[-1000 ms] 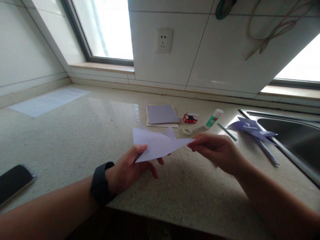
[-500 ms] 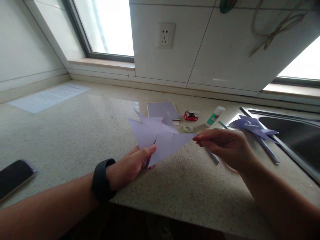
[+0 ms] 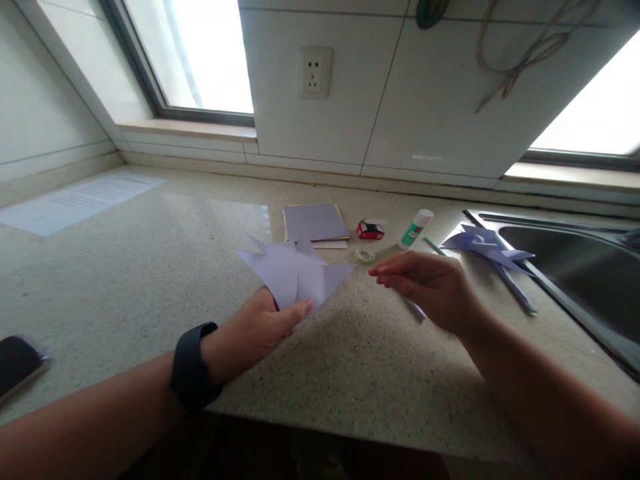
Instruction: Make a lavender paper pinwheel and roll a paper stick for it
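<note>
My left hand (image 3: 260,327), wearing a black watch, grips a lilac paper sheet (image 3: 285,270) cut from its corners, with pointed flaps sticking out. The thumb presses on its near part, and the other fingers are hidden behind it. Just right of the sheet's right tip, my right hand (image 3: 425,287) hovers with fingers bunched and no visible object between them. A gap separates its fingertips from the paper. Below that hand lies a thin stick (image 3: 415,309), partly hidden. A finished lilac paper pinwheel (image 3: 487,247) on a paper stick rests by the sink.
Beyond my hands are a stack of lilac paper (image 3: 315,221), a small red box (image 3: 371,229), a tape roll (image 3: 365,256) and a glue stick (image 3: 416,229). The sink (image 3: 560,253) is at right. A printed sheet (image 3: 75,200) and a dark phone (image 3: 20,363) lie left.
My right fingers have come away from the paper's right tip, which they were touching. The left hand still holds the sheet, now turned slightly. The whole view has shifted a little to the right.
</note>
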A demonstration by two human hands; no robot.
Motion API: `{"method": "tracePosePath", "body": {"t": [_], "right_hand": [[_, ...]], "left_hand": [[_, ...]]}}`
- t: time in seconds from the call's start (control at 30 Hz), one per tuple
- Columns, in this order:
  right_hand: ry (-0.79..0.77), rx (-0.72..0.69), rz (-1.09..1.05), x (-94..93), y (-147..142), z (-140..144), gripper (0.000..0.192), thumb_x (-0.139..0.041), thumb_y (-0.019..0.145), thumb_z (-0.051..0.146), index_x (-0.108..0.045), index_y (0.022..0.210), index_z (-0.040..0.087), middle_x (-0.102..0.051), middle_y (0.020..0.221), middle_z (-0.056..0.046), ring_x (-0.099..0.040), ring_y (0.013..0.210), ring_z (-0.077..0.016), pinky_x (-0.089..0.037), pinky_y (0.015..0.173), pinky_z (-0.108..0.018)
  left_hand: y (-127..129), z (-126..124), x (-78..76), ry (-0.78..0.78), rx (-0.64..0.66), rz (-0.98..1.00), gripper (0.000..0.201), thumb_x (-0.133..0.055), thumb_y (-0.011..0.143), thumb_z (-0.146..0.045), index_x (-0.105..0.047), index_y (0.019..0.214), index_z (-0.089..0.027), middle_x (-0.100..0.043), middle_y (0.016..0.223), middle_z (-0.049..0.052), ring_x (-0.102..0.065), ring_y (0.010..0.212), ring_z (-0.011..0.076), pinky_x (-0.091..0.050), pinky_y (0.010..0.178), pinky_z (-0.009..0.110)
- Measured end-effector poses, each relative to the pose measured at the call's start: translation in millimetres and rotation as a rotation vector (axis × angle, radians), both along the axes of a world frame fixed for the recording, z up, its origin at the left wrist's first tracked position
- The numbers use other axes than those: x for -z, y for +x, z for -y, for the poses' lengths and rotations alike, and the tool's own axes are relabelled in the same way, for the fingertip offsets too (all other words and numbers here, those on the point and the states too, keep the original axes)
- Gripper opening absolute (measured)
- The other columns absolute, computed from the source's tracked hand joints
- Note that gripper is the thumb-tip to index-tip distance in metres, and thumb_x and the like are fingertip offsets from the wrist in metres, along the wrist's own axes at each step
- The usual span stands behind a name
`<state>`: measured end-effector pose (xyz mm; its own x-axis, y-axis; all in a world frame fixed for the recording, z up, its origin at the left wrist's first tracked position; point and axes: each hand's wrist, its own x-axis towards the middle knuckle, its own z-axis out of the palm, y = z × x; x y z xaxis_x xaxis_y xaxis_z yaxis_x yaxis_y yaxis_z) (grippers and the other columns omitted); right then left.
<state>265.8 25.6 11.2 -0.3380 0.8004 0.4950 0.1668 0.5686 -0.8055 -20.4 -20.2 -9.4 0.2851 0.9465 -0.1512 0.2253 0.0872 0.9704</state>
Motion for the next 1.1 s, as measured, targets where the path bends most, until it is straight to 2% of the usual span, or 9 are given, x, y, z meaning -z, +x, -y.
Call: {"method": "tracePosePath", "body": {"t": [0.1, 0.2, 0.3, 0.37, 0.43, 0.53, 0.63, 0.83, 1.1], "right_hand": [[0.012, -0.024, 0.011, -1.7, -2, -1, 0.015, -0.076, 0.084, 0.017, -0.079, 0.092, 0.029, -0.078, 0.092, -0.002, -0.073, 0.085, -0.0149, -0.059, 0.075, -0.028], [-0.004, -0.056, -0.013, -3.2, -3, -1, 0.016, -0.075, 0.084, 0.016, -0.078, 0.09, 0.03, -0.077, 0.091, -0.002, -0.072, 0.084, -0.015, -0.058, 0.073, -0.029], [-0.042, -0.065, -0.063, -2.8, -2, -1, 0.014, -0.075, 0.083, 0.015, -0.077, 0.087, 0.028, -0.075, 0.09, -0.002, -0.07, 0.083, -0.0149, -0.057, 0.072, -0.029], [-0.063, -0.067, -0.097, -1.4, -1, -2, 0.013, -0.075, 0.083, 0.014, -0.076, 0.085, 0.027, -0.074, 0.091, -0.003, -0.069, 0.085, -0.0148, -0.057, 0.074, -0.03], [-0.08, -0.071, -0.116, 0.1, 1, -3, 0.012, -0.075, 0.083, 0.013, -0.075, 0.085, 0.025, -0.073, 0.092, -0.003, -0.069, 0.086, -0.0146, -0.056, 0.076, -0.03], [-0.1, -0.071, -0.128, 1.0, 2, -3, 0.011, -0.075, 0.083, 0.013, -0.073, 0.084, 0.024, -0.072, 0.093, -0.003, -0.068, 0.087, -0.0141, -0.056, 0.076, -0.029], [-0.093, -0.062, -0.112, -0.2, 2, -4, 0.009, -0.077, 0.082, 0.015, -0.073, 0.084, 0.023, -0.072, 0.092, -0.003, -0.068, 0.087, -0.0141, -0.057, 0.077, -0.029], [-0.015, -0.103, -0.047, -4.2, -5, 0, 0.01, -0.077, 0.082, 0.015, -0.072, 0.085, 0.023, -0.073, 0.089, -0.003, -0.069, 0.083, -0.0141, -0.059, 0.073, -0.029], [0.079, -0.232, 0.069, -8.0, -29, 18, 0.009, -0.072, 0.089, 0.013, -0.073, 0.091, 0.022, -0.074, 0.092, -0.004, -0.071, 0.086, -0.0151, -0.059, 0.076, -0.03]], "left_hand": [[2, -2, -0.8, -0.039, -0.017, 0.027, 0.039, -0.063, 0.087, -0.058, -0.062, 0.085, -0.018, -0.06, 0.069, 0.0, -0.049, 0.056, 0.0131, -0.04, 0.052, 0.025], [2, -3, -6.1, -0.202, -0.026, 0.114, 0.061, -0.04, 0.09, -0.074, -0.061, 0.081, -0.018, -0.057, 0.067, 0.001, -0.045, 0.051, 0.0123, -0.034, 0.046, 0.024], [-4, 0, -21.3, -0.191, 0.152, -0.119, 0.077, -0.026, 0.089, -0.082, -0.067, 0.08, -0.017, -0.055, 0.062, 0.001, -0.04, 0.049, 0.0122, -0.026, 0.043, 0.024], [-11, 3, -34.2, -0.023, 0.349, -0.389, 0.071, -0.033, 0.094, -0.074, -0.064, 0.064, -0.017, -0.052, 0.057, 0.001, -0.042, 0.051, 0.0121, -0.029, 0.048, 0.026], [-17, 4, -44.5, 0.296, 0.407, -0.632, 0.054, -0.055, 0.092, -0.062, -0.056, 0.061, -0.018, -0.049, 0.055, -0.002, -0.04, 0.052, 0.0119, -0.027, 0.05, 0.027], [-24, 2, -48.4, 0.732, 0.45, -0.767, 0.023, -0.07, 0.088, -0.038, -0.062, 0.079, -0.019, -0.064, 0.079, 0.002, -0.055, 0.075, 0.0183, -0.039, 0.066, 0.03], [-26, -4, -39.4, 0.859, 0.509, -0.731, 0.026, -0.072, 0.088, -0.032, -0.066, 0.111, -0.02, -0.068, 0.108, 0.007, -0.06, 0.102, 0.0245, -0.046, 0.088, 0.037], [-21, -10, -21.1, 0.851, 0.555, -0.683, 0.02, -0.056, 0.099, -0.026, -0.074, 0.107, -0.021, -0.074, 0.11, 0.007, -0.067, 0.101, 0.0228, -0.049, 0.091, 0.037], [2, -2, -21.2, 0.462, 0.181, -0.444, 0.025, -0.06, 0.098, -0.039, -0.077, 0.107, -0.024, -0.079, 0.102, 0.003, -0.072, 0.089, 0.0206, -0.051, 0.078, 0.031]]}}
